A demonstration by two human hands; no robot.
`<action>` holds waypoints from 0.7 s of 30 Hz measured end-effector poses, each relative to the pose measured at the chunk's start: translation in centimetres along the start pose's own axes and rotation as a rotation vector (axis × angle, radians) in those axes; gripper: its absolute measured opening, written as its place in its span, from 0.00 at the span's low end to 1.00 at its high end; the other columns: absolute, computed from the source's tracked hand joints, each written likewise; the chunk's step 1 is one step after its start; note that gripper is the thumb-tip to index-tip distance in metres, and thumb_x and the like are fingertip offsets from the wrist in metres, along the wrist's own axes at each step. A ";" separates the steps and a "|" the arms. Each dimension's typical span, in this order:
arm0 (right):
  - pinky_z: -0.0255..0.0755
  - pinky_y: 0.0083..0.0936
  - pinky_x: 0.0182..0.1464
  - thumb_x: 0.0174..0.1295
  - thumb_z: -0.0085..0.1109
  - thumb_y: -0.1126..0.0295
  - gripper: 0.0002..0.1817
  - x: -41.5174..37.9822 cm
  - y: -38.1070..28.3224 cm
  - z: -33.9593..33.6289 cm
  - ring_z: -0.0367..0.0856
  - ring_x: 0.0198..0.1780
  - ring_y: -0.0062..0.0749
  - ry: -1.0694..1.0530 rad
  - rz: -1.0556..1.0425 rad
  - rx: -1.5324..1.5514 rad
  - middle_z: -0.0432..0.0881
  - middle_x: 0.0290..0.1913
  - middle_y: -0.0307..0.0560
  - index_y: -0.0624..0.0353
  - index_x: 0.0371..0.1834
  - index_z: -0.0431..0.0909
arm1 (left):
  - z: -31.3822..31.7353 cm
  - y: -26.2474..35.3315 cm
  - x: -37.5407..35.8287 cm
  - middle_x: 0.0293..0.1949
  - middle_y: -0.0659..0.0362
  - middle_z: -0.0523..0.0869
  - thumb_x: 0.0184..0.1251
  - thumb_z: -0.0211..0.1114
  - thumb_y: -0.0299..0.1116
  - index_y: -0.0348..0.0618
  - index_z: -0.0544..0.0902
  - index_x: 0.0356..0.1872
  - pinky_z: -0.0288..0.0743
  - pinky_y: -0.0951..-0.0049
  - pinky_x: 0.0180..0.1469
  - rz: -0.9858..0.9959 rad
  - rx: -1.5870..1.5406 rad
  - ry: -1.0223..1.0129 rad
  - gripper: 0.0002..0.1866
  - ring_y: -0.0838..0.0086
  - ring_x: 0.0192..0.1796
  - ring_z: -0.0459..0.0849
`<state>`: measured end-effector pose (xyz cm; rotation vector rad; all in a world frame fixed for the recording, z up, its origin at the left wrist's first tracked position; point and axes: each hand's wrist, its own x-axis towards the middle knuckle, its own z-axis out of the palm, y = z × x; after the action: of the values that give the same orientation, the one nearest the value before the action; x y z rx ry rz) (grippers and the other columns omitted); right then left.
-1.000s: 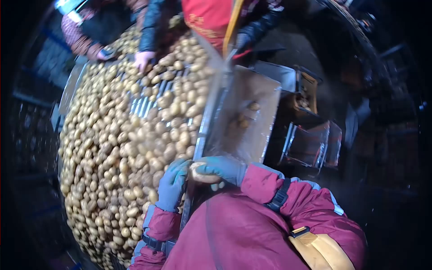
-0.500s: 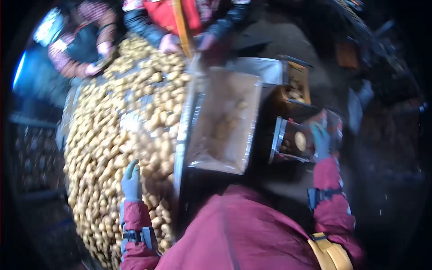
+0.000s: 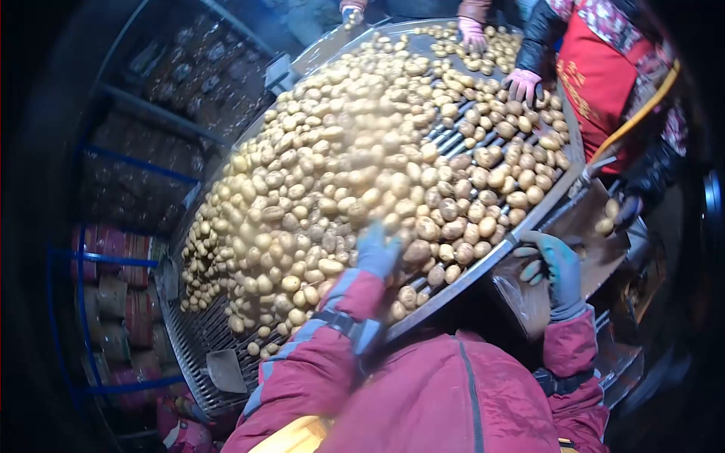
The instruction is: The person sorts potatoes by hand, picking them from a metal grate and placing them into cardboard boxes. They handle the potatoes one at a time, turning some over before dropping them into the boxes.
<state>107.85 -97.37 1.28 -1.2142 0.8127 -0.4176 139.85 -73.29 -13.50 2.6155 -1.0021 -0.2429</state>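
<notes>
Many potatoes (image 3: 325, 196) are spread over a slatted roller table (image 3: 204, 332) in front of me. My left hand (image 3: 377, 255), in a grey and teal glove, is over the near potatoes, blurred by motion, its thumb apart from the fingers. Beyond the table's metal rim (image 3: 461, 285), my gloved right hand (image 3: 560, 275) hangs over a plastic-lined box (image 3: 521, 302). Its fingers are spread and slightly bent, and no potato shows in them.
A person in a red apron (image 3: 596, 83) stands at the far right, one pink-gloved hand (image 3: 522, 84) on the potatoes, the other near potatoes over the box. Another pink-gloved hand (image 3: 473, 35) works at the back. Stacked cartons (image 3: 113, 294) stand behind blue rails at left.
My view has swung left, towards the table. My right hand has left the small crate at right and is now by the table's rim. My left hand is still over the potatoes.
</notes>
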 end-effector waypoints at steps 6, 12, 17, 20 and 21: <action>0.72 0.12 0.31 0.75 0.53 0.61 0.20 4.9 -1.9 11.3 0.82 0.28 0.16 -0.316 0.146 0.061 0.90 0.43 0.47 0.63 0.59 0.83 | -10.7 -0.4 1.2 0.60 0.47 0.84 0.70 0.65 0.45 0.46 0.81 0.63 0.73 0.57 0.67 0.016 -0.206 -0.081 0.24 0.51 0.63 0.81; 0.73 0.14 0.35 0.76 0.53 0.64 0.17 6.5 1.0 14.6 0.80 0.34 0.14 -0.350 0.110 -0.102 0.89 0.44 0.41 0.62 0.57 0.85 | -8.4 -11.4 10.9 0.53 0.44 0.85 0.70 0.61 0.48 0.46 0.86 0.50 0.78 0.53 0.57 -0.047 0.142 0.206 0.19 0.50 0.54 0.85; 0.75 0.15 0.37 0.76 0.55 0.61 0.18 7.3 -0.1 15.2 0.83 0.36 0.16 -0.332 0.285 -0.092 0.89 0.44 0.41 0.61 0.57 0.86 | -10.8 -3.8 11.4 0.47 0.48 0.88 0.68 0.64 0.50 0.46 0.88 0.45 0.78 0.54 0.57 -0.062 -0.016 -0.143 0.19 0.52 0.52 0.86; 0.76 0.17 0.37 0.76 0.55 0.61 0.18 8.0 1.6 15.0 0.84 0.34 0.18 -0.312 0.237 -0.146 0.89 0.43 0.41 0.60 0.57 0.85 | -11.4 -4.3 13.6 0.48 0.49 0.86 0.69 0.61 0.45 0.45 0.86 0.45 0.77 0.55 0.57 0.045 -0.166 -0.025 0.16 0.51 0.52 0.84; 0.76 0.17 0.37 0.76 0.54 0.61 0.18 8.2 2.1 14.9 0.84 0.33 0.19 -0.310 0.217 -0.173 0.89 0.43 0.41 0.60 0.57 0.85 | -10.6 -4.6 14.8 0.48 0.49 0.86 0.69 0.61 0.45 0.46 0.86 0.46 0.76 0.55 0.58 0.126 -0.137 0.013 0.16 0.52 0.53 0.83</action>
<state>124.00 -92.46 -1.55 -1.2953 0.7123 0.0199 156.53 -77.51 -5.88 2.4185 -1.1013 -0.2540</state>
